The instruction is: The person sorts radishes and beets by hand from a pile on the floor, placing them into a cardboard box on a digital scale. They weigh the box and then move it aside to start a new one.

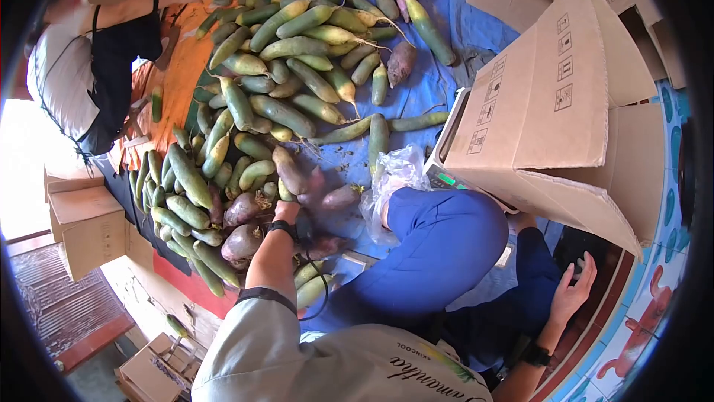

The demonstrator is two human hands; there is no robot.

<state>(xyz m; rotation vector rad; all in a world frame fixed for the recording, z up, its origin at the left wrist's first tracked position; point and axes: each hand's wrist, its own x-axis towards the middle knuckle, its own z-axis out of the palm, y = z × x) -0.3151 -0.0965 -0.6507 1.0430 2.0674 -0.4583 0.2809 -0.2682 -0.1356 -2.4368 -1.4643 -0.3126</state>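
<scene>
The fingers of my right hand (571, 296) are spread apart over nothing that I can see in them, raised to my right near the open flaps of a large carton (539, 101) and close to the tiled wall (625, 365). My left hand (286, 212) is down at the near edge of the heap, its back toward me and the fingers curled out of sight, so I cannot tell whether they are clamped on anything. Just past its knuckles are a small green radish and some blurred purple ones; more purple radishes (242, 243) lie right beside it on the left. The green radishes (286, 116) spread out beyond that hand in a broad pile, partly on the blue tarp (487, 19) and partly toward the orange sheet (169, 60) on the left. My bent knee in blue trousers (450, 235) comes between my hands, and a clear plastic bag (401, 164) is bunched at the end of that leg. Next to it shows a scale (448, 179) with a green display, touching the carton's lower side. Across the heap to the left, another person (67, 78) in a dark apron stretches an arm to the far radishes.
</scene>
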